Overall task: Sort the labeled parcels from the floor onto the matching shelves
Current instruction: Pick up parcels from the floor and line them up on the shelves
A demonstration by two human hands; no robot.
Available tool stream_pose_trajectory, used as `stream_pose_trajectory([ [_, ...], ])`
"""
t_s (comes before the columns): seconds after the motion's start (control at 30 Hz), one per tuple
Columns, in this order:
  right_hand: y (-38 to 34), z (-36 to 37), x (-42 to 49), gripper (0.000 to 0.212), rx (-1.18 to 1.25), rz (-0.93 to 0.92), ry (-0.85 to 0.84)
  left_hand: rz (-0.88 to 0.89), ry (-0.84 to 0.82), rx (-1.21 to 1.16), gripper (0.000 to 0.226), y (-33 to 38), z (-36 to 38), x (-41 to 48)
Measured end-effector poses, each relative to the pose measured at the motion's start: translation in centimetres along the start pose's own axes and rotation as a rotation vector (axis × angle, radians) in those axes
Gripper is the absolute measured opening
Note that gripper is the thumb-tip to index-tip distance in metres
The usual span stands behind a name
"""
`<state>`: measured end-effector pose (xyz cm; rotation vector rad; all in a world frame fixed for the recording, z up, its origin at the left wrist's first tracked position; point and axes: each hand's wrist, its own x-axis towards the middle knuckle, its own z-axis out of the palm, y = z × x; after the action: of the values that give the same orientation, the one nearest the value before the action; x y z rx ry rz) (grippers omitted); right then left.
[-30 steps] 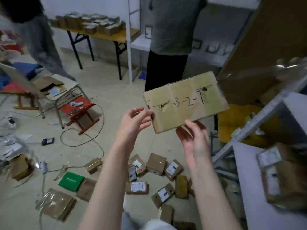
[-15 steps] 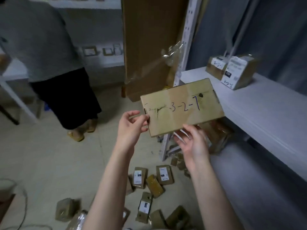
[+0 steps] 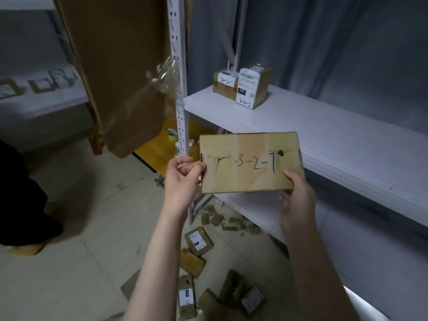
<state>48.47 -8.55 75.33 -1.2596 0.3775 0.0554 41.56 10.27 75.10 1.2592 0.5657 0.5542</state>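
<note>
Parcel (image 3: pixel 251 162) goes to: the shelf (image 3: pixel 335 140), we judge, since the parcel's face reads 3-2-7 and the shelf already bears 3-2 labels.
Shelf: a white board running from far left to near right. It lies beyond the parcel and to our right, and the parcel hides part of its front edge.
Parcel, where: in the air between our two hands, face towards us, and clear of the shelf as far as we can tell.
Long axis: level, left to right, from hand to hand, with the writing upright.
Right hand (image 3: pixel 298 200): nearer the shelf. The thumb presses on the face at the lower right corner and the fingers are hidden behind, so it grasps that corner.
Left hand (image 3: pixel 183 181): farther from the shelf. It pinches the left short edge between thumb and curled fingers.
Boxes (image 3: pixel 252 89): two, marked 3-2-1 and 3-2-6, touching at the shelf's far left end.
Floor parcels (image 3: pixel 199 242): scattered below our arms, not yet sorted.
Coming move: we judge a carry forward and rightward, right hand leading, to set the parcel beside the 3-2-6 box.
</note>
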Motion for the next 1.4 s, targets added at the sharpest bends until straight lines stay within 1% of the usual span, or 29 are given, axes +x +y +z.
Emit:
stream_pose_trajectory([
  [0.07,-0.9,-1.6,0.3,0.01,-0.033,0.012,0.019,0.0,-0.049,-0.009,0.022,-0.2,1.8,-0.3],
  [0.17,-2.4,-3.5,1.1,0.011,-0.033,0.058,-0.018,0.03,-0.085,0.046,0.015,-0.6,3.8,-0.6],
  [0.23,-3.3,-4.2,1.6,0.005,-0.038,0.073,-0.037,0.028,-0.094,0.063,0.01,-1.0,4.6,-0.7],
  [0.33,-3.9,-4.9,2.6,0.009,-0.045,0.058,-0.08,0.023,-0.097,0.071,0.006,-1.5,5.4,-0.7],
  [0.43,-4.1,-5.1,3.7,0.016,-0.003,0.048,-0.115,0.026,-0.122,0.081,0.018,-1.8,6.4,-0.7],
  [0.57,-4.6,-5.2,5.2,0.027,0.066,0.02,-0.155,0.023,-0.143,0.095,0.028,-2.0,8.2,0.0],
  [0.7,-5.5,-4.9,7.4,0.017,0.063,-0.024,-0.192,0.052,-0.18,0.103,0.034,-2.1,10.2,1.6],
  [0.77,-5.9,-4.6,9.1,0.019,0.073,-0.041,-0.202,0.071,-0.21,0.13,0.04,-2.5,11.4,2.5],
  [0.83,-6.3,-4.2,10.8,0.021,0.104,-0.067,-0.183,0.077,-0.238,0.175,0.047,-2.7,12.7,3.6],
  [0.9,-6.8,-3.7,12.4,0.017,0.13,-0.115,-0.157,0.094,-0.29,0.225,0.055,-2.4,14.1,4.8],
  [1.0,-7.8,-2.9,14.5,0.016,0.115,-0.206,-0.141,0.134,-0.362,0.305,0.064,-1.3,16.4,6.8],
  [1.1,-8.6,-2.3,17.2,0.028,-0.006,-0.317,-0.111,0.139,-0.403,0.402,0.068,-0.3,18.8,9.0],
  [1.2,-8.8,-2.0,20.6,0.048,-0.319,-0.431,-0.004,0.123,-0.428,0.425,0.068,-0.3,20.7,11.5],
  [1.27,-8.5,-2.1,22.7,0.061,-0.506,-0.464,0.057,0.128,-0.404,0.432,0.067,-0.6,21.9,12.9],
  [1.33,-8.6,-1.8,23.3,0.066,-0.654,-0.477,0.097,0.146,-0.391,0.451,0.068,-0.8,23.0,14.2],
  [1.4,-8.6,-1.3,23.2,0.066,-0.729,-0.489,0.121,0.166,-0.392,0.51,0.069,-1.1,23.8,15.6],
])
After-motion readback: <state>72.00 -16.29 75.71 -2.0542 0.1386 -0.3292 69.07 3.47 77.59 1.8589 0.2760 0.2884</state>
